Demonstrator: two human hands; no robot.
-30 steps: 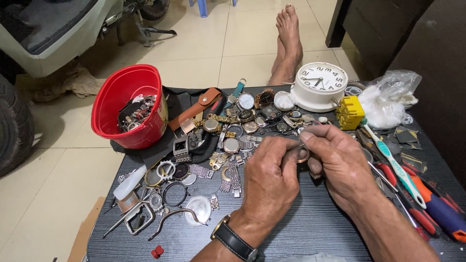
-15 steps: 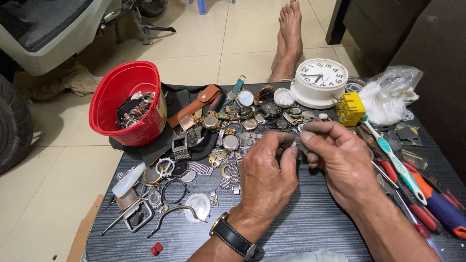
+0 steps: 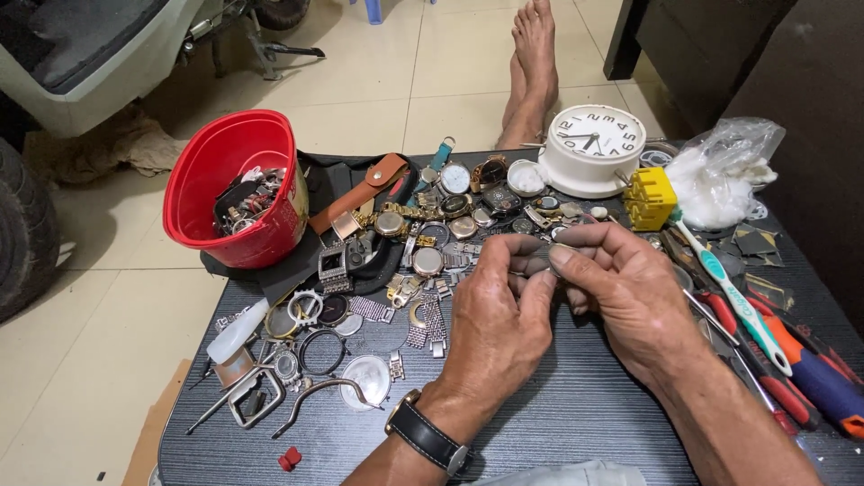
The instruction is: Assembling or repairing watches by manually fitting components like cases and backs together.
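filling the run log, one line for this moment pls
left hand: pinching small part | right hand: pinching same part | small part: held above table | watch pile: behind hands

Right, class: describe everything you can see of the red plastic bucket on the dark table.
The red plastic bucket is round, glossy and open-topped, with a thick rolled rim. It stands at the back left corner of the dark slatted table, tilted slightly, resting on a black cloth. Inside lies a heap of watches and metal straps. Neither hand touches it.

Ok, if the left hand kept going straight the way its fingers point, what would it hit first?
Probably the right hand: the left hand points up and right, fingertips already meeting the right's around a small dark part. Depth is hard to judge.
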